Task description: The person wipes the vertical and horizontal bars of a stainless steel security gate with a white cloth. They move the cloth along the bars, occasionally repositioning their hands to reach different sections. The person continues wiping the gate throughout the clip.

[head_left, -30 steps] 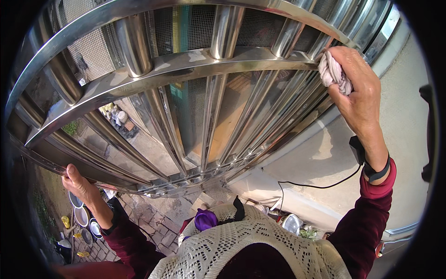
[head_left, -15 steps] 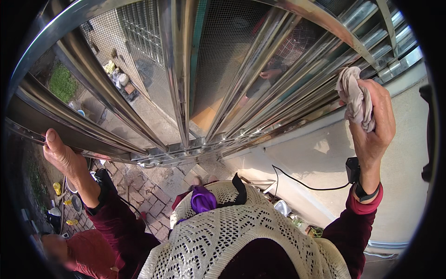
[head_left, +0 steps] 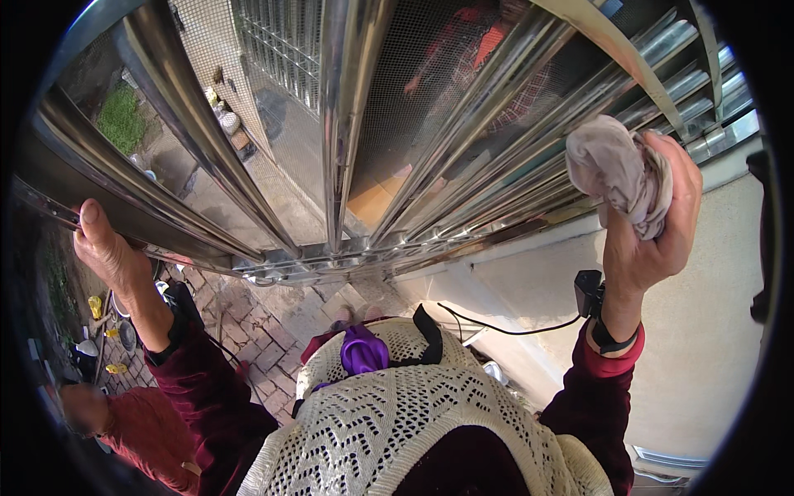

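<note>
A shiny metal gate (head_left: 343,116) of upright tubular bars stands in front of me. At its left edge, my left hand (head_left: 120,260) is closed on the frame, with the thumb on the near side and the other fingers hidden behind. My right hand (head_left: 657,248) is raised at the gate's right side, closed around a crumpled pale greyish-pink cloth (head_left: 612,165). The cloth bulges out toward the bars; whether it touches them I cannot tell.
Beyond the gate and its mesh, a person in red (head_left: 488,45) is partly visible. Another person in red (head_left: 149,438) is at the lower left, near several yellow items. A pale wall (head_left: 695,331) runs along the right. Brick paving (head_left: 269,347) lies below. A black cable (head_left: 513,332) hangs from my right wrist.
My right hand has moved slightly left and toward me, and the cloth has bunched out larger. My left hand keeps its hold on the frame. The person behind the mesh has shifted.
</note>
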`<action>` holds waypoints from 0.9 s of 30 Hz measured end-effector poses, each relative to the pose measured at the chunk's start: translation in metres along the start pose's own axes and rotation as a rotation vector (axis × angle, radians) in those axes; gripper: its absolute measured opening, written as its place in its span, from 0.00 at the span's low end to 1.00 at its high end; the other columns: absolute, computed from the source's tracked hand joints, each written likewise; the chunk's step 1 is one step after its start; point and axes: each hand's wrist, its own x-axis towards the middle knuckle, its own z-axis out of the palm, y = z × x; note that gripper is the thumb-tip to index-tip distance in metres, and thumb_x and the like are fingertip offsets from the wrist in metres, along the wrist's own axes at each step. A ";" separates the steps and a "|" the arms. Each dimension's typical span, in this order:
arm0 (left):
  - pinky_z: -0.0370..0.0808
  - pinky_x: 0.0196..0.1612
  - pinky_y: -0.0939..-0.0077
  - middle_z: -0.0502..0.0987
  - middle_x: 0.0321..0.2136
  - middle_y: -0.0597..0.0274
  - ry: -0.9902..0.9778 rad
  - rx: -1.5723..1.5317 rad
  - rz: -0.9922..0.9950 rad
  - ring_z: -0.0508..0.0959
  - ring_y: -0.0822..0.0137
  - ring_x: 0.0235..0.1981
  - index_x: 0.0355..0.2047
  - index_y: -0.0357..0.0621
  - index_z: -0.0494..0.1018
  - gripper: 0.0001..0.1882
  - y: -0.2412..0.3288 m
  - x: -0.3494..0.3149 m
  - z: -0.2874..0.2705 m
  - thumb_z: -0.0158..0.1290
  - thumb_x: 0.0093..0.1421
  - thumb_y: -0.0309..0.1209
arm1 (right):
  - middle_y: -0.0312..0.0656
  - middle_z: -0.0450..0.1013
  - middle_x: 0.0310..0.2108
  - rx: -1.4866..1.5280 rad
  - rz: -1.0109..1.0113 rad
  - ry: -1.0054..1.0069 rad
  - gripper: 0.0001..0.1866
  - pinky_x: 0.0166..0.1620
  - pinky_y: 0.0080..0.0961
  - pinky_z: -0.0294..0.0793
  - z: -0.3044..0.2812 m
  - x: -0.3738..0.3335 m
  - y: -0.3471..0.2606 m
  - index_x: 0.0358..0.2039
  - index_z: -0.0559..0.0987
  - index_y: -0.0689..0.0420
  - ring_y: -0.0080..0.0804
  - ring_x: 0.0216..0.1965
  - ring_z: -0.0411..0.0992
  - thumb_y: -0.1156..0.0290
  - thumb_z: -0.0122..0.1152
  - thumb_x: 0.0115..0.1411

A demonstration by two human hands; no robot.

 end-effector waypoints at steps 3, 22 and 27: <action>0.80 0.37 0.70 0.79 0.34 0.58 -0.027 -0.034 0.025 0.81 0.65 0.33 0.43 0.32 0.74 0.34 0.000 -0.001 0.000 0.65 0.55 0.54 | 0.48 0.76 0.44 0.070 0.046 0.025 0.28 0.50 0.32 0.75 0.002 0.001 -0.002 0.49 0.77 0.62 0.42 0.47 0.75 0.79 0.77 0.45; 0.64 0.18 0.81 0.69 0.19 0.70 0.047 0.060 0.086 0.69 0.77 0.17 0.24 0.42 0.69 0.30 0.018 -0.013 0.029 0.65 0.54 0.57 | 0.42 0.79 0.46 0.106 0.624 0.340 0.21 0.55 0.29 0.75 -0.052 -0.022 0.050 0.53 0.80 0.56 0.31 0.49 0.77 0.78 0.65 0.58; 0.63 0.19 0.81 0.70 0.19 0.70 0.020 0.071 0.019 0.69 0.78 0.17 0.26 0.41 0.71 0.29 0.013 -0.010 0.023 0.66 0.54 0.56 | 0.41 0.79 0.47 0.070 0.613 0.344 0.20 0.55 0.30 0.75 -0.055 -0.016 0.052 0.53 0.81 0.53 0.31 0.49 0.77 0.74 0.66 0.58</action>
